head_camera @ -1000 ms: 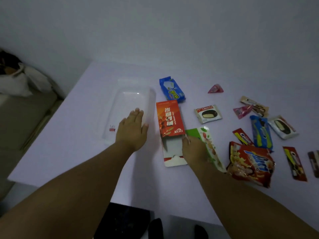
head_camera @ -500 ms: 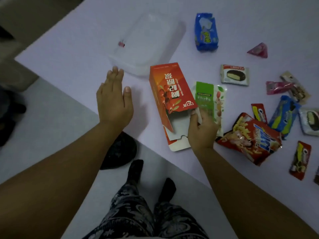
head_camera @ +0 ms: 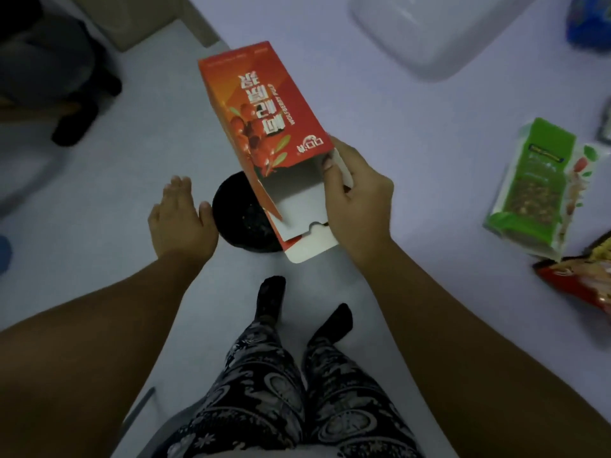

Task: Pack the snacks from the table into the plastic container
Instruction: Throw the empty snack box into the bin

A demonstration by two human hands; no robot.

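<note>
My right hand [head_camera: 358, 206] grips the open end of an orange carton [head_camera: 261, 117], thumb inside its mouth, and holds it lifted over the table's near-left edge. The carton's white flaps hang open toward me. My left hand [head_camera: 180, 219] hovers flat and empty to the carton's left, beyond the table edge. The clear plastic container [head_camera: 429, 34] lies at the top, well beyond the carton. A green snack pouch [head_camera: 535, 186] and a red chip bag [head_camera: 585, 282] lie on the table at the right.
A blue packet [head_camera: 591, 24] shows at the top right corner. The white table [head_camera: 413, 133] ends in a diagonal near edge. Below it are my patterned trousers and dark socks, a round black object [head_camera: 238, 216] on the floor, and dark things at the top left.
My right hand has lifted the orange carton off the table and brought it toward me and left. The view has tilted down; my left hand has drawn back off the table.
</note>
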